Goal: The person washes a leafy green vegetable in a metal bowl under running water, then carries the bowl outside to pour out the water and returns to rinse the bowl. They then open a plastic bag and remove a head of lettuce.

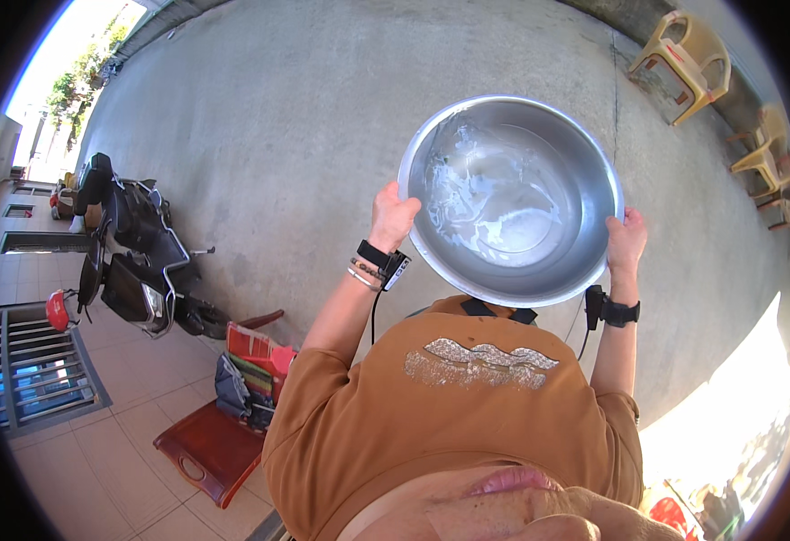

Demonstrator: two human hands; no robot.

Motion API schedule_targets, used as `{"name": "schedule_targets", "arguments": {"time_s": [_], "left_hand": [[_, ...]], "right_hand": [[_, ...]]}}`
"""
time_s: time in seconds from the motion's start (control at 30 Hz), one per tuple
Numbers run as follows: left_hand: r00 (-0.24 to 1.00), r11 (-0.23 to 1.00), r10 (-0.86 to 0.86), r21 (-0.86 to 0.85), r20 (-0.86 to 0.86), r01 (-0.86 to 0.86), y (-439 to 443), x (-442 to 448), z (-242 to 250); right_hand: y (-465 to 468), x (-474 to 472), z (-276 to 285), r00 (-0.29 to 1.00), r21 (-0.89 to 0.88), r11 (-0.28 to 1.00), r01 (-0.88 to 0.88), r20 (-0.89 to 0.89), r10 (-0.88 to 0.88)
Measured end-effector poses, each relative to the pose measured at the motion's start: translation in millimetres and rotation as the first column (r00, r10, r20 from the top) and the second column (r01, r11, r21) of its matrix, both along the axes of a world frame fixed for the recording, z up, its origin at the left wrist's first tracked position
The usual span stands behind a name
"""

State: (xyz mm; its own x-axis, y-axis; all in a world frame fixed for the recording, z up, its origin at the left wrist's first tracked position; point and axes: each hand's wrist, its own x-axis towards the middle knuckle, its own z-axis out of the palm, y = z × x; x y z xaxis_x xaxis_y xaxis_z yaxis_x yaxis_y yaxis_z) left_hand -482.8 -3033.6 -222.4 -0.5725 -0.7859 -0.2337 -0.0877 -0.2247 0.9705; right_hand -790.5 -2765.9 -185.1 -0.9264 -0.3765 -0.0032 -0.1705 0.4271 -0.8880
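Observation:
A large round stainless steel basin (570, 169) is held out in front of my chest, its open top facing the camera. A little clear liquid with bright reflections lies inside it. On the basin's left rim my left hand (395, 213) is closed, with the thumb over the edge. The right rim is gripped by my right hand (626, 240), lower down. Both wrists wear black straps with small devices and cables; bracelets circle the left wrist too.
Concrete ground (286, 135) spreads beyond the basin. A black motor scooter (141, 260) stands at the left, near a reddish-brown wooden chair (215, 450) with bags on it. Plastic armchairs (689, 64) line the wall at upper right.

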Motion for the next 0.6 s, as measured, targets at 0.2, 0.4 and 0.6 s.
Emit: {"name": "schedule_targets", "arguments": {"time_s": [0.2,0.4,0.6], "left_hand": [[0.991,0.989,0.131,0.081,-0.041,-0.127,-119.2,-121.2,-1.7],[0.969,0.982,0.177,0.090,-0.173,-0.163,-223.2,-237.3,17.2],[0.993,0.995,0.085,-0.036,-0.081,-0.088,-366.8,-391.9,19.4]], "right_hand": [[-147.3,-132.3,-6.0,0.986,-0.022,0.999,-0.049,0.159,0.052],[-272.3,-258.5,14.8,0.994,0.102,0.989,-0.108,0.021,0.106],[-388.1,-404.0,-9.4,0.998,0.005,0.998,-0.060,0.014,0.060]]}}
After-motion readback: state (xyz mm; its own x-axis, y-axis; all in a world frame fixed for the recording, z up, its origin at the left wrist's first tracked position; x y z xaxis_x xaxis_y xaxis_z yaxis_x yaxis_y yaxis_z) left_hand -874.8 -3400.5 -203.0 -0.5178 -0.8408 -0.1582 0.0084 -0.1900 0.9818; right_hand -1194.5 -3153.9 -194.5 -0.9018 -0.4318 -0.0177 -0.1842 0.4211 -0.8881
